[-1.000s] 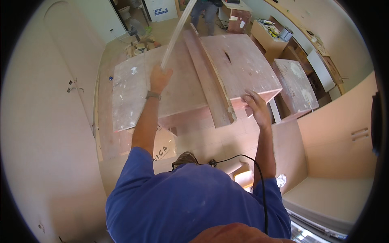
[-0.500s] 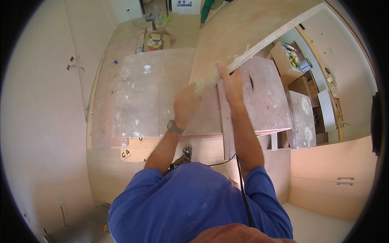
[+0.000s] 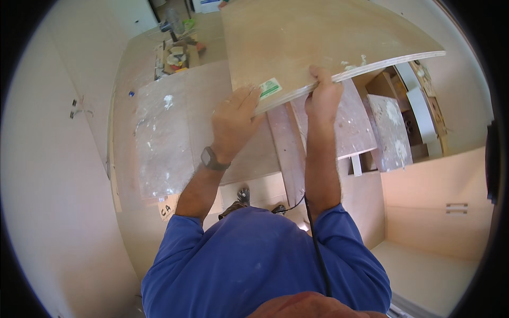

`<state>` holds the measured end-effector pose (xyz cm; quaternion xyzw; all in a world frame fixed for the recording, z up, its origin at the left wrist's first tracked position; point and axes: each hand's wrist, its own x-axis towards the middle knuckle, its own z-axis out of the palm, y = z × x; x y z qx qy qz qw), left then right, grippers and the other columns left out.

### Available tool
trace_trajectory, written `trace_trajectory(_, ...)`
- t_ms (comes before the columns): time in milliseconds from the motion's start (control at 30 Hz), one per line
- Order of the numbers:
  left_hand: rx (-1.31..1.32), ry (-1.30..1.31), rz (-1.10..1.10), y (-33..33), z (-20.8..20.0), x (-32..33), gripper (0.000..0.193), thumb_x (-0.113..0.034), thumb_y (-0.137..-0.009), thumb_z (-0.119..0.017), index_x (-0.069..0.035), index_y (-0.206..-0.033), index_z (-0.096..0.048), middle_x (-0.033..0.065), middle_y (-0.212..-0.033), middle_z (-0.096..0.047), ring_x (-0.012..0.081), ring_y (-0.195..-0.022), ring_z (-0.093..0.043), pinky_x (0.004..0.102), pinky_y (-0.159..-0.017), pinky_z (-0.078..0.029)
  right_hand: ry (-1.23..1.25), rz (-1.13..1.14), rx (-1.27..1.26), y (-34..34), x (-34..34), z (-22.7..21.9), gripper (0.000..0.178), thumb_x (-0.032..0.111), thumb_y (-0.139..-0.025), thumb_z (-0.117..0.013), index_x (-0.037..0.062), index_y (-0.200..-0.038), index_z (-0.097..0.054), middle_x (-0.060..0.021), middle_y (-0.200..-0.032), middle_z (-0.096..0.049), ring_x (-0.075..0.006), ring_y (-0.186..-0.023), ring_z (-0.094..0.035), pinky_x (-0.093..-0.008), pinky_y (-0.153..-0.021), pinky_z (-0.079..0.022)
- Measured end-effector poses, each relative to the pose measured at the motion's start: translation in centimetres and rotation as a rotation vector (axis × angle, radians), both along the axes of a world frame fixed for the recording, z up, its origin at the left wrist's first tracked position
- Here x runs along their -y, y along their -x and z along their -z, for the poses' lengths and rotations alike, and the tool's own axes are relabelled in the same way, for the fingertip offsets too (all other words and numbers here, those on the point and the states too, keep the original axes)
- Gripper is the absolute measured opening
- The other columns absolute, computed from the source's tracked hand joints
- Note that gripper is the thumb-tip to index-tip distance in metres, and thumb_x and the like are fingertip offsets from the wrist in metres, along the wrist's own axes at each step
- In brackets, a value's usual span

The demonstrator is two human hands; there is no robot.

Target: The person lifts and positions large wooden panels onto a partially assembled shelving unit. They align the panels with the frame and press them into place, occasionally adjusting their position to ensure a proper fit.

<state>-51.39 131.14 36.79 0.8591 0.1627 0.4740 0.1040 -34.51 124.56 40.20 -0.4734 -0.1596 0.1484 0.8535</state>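
A large tan plywood board (image 3: 328,37) is held up over the work table, its pale layered edge toward me. My left hand (image 3: 234,119) is closed on the near left corner, fingers lying over the top face beside a green-and-white label (image 3: 270,88). Farther right along that edge my right hand (image 3: 323,98) grips the board, thumb on top and the other fingers hidden underneath. At the board's far left corner another person's hand (image 3: 223,3) shows in part. Below the board, a long narrow wooden strip (image 3: 288,153) lies across the table toward me.
The paint-stained table top (image 3: 164,127) spreads below the board. A stained panel (image 3: 391,130) and open cabinet compartments stand at the right. A box of tools (image 3: 177,57) and a fan (image 3: 170,24) are at the far left. A black cord (image 3: 314,238) hangs along my front.
The board has swung round and tilted, its right end coming nearer to me, and more of its top face and label shows. Both hands still hold it.
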Motion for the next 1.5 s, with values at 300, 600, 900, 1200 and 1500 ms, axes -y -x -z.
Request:
trace_trajectory(300, -0.074, -0.055, 0.332, -8.1, 2.9, 8.0, 0.038, -0.021, -0.074, -0.066, -0.007, -0.109, -0.060, 0.0117, -0.116, -0.055, 0.0290, -0.108, -0.052, 0.0377, -0.087, -0.044, -0.143, 0.203, -0.250, -12.7, 11.8, 4.6, 0.025, -0.002, -0.074, -0.059, -0.0125, -0.097, -0.055, -0.0154, -0.091, -0.059, -0.0264, -0.077, -0.061, -0.0349, -0.065, -0.051)
trace_trajectory(600, -0.344, 0.224, 0.434, -10.9, 11.3, 15.1, 0.041, -0.028, -0.080, -0.060, -0.008, -0.116, -0.055, 0.0131, -0.125, -0.048, 0.0296, -0.119, -0.042, 0.0405, -0.098, -0.035, 0.151, 0.074, -0.424, -22.2, 19.8, 17.1, 0.023, 0.005, -0.080, -0.061, -0.0044, -0.101, -0.056, -0.0124, -0.098, -0.062, -0.0246, -0.084, -0.063, -0.0356, -0.070, -0.054)
trace_trajectory(900, -0.521, 0.515, 0.232, -1.6, 18.5, 13.8, 0.038, -0.027, -0.084, -0.056, -0.004, -0.114, -0.056, 0.0182, -0.117, -0.055, 0.0321, -0.110, -0.050, 0.0397, -0.096, -0.036, 0.358, -0.067, -0.465, -26.0, 16.2, 20.9, 0.022, 0.015, -0.080, -0.065, 0.0067, -0.100, -0.059, -0.0049, -0.089, -0.063, -0.0180, -0.077, -0.061, -0.0309, -0.065, -0.052)
trace_trajectory(1200, 0.142, 1.694, 0.390, -3.7, 26.4, 5.7, 0.045, -0.040, -0.091, -0.044, -0.007, -0.120, -0.051, 0.0100, -0.112, -0.058, 0.0260, -0.100, -0.056, 0.0383, -0.084, -0.043, 0.279, -0.202, -0.559, -13.1, 6.3, 19.7, 0.023, 0.017, -0.085, -0.058, 0.0091, -0.107, -0.054, -0.0078, -0.098, -0.057, -0.0212, -0.090, -0.057, -0.0381, -0.077, -0.052)
trace_trajectory(1500, 0.414, 1.940, 0.589, -12.3, 15.9, -5.3, 0.047, -0.039, -0.090, -0.049, 0.000, -0.115, -0.047, 0.0109, -0.110, -0.057, 0.0220, -0.095, -0.057, 0.0353, -0.078, -0.048, 0.279, -0.141, -0.607, -11.1, 1.9, 20.6, 0.025, 0.017, -0.087, -0.053, 0.0018, -0.107, -0.053, -0.0140, -0.100, -0.056, -0.0251, -0.087, -0.057, -0.0402, -0.080, -0.051)
